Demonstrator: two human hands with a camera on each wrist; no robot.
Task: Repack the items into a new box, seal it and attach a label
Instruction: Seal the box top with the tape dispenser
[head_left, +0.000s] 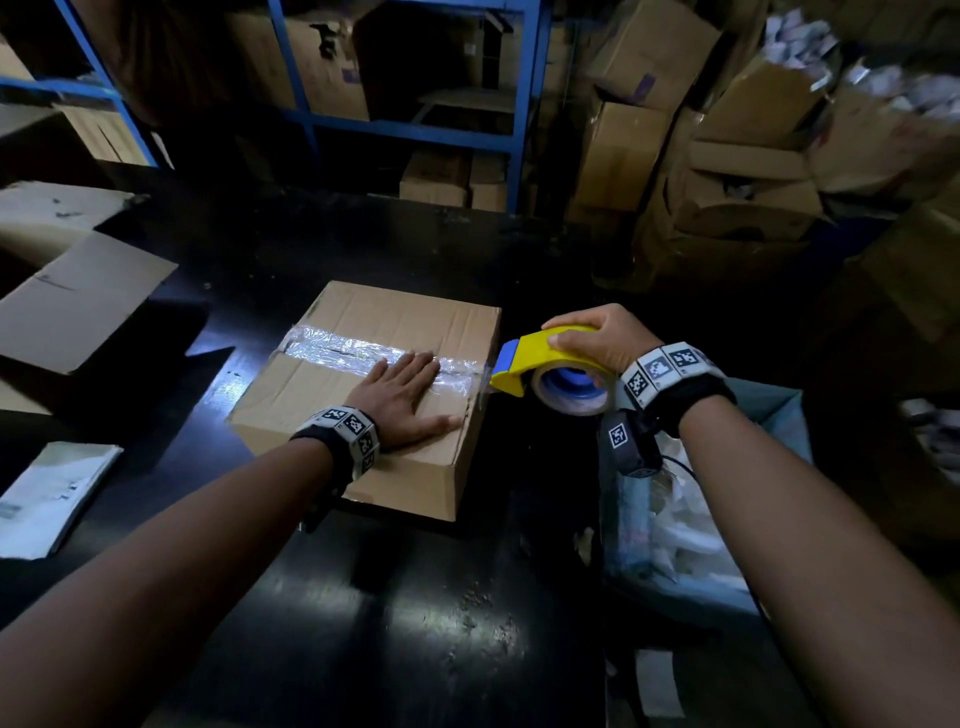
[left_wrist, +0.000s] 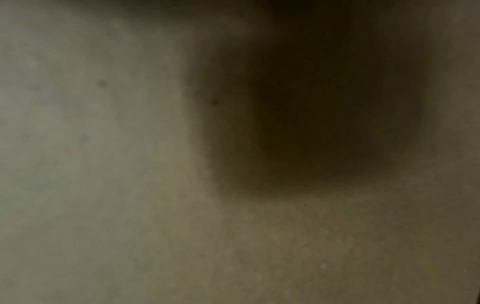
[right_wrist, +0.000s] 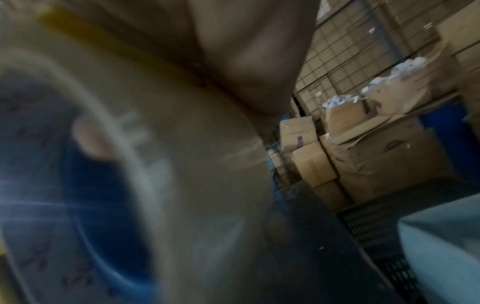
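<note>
The left hand lies flat with straight fingers on the closed brown cardboard box at the centre of the black table, pressing the clear tape strip over the seam. At 3 o'clock from the box, the right hand grips the yellow and blue tape dispenser, its blade at the box edge. To cut well, I think one should keep the tape tight, tilt the blade down, then rub the end onto the side

Left hand is pressing flat on the taped box; right hand is gripping the tape dispenser just beside the box's edge.
</note>
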